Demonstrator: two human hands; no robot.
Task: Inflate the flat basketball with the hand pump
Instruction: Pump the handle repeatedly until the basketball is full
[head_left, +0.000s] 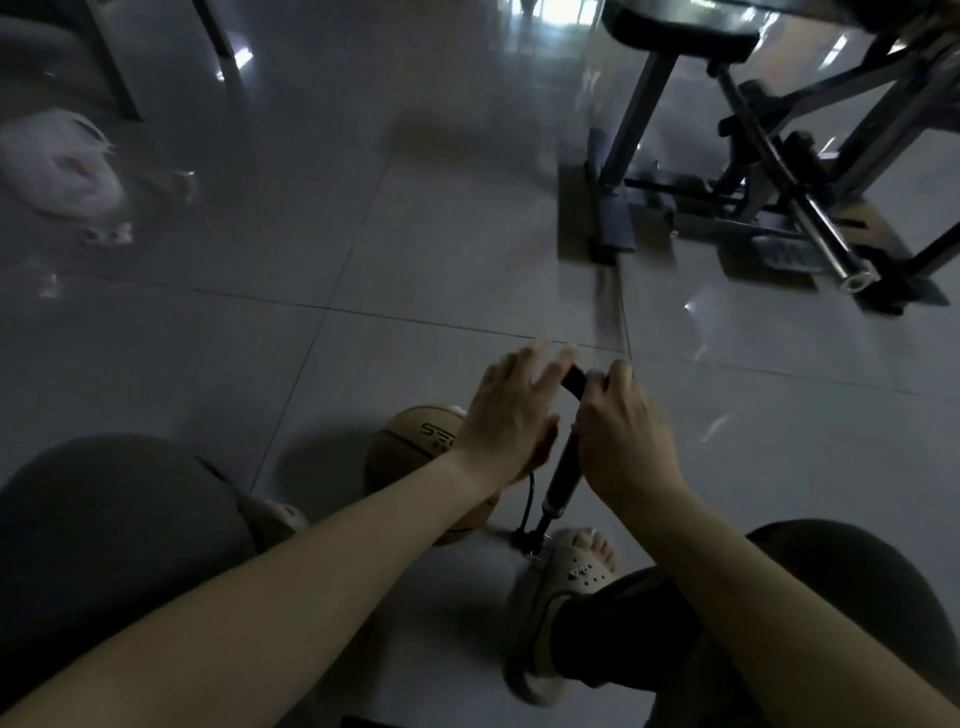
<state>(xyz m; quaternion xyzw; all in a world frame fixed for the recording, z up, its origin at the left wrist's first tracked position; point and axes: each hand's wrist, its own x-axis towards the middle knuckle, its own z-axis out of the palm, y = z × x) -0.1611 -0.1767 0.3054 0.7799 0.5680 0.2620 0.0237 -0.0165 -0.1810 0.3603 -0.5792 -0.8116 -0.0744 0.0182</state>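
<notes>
A glossy grey tiled floor (415, 234) fills a dim room, with an exercise frame (779, 197) at right and a white plastic bag (57, 166) at left. The basketball (415, 436) sits on the floor beside the upright hand pump (563, 478). The right hand (618, 431) has its grip curled round the pump handle (574, 382). The left hand (511, 410), grip wide, lays blurred straight fingers over it.

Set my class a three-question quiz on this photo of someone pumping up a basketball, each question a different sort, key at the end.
1. True or false: the basketball lies to the right of the pump.
2. Fill in: a thin black ____ runs up from the pump's base beside the ball.
3. The right hand is: A) curled round the pump handle; B) resting on the ball; C) hanging free.
Key: 1 false; 2 hose; 3 A.
</notes>
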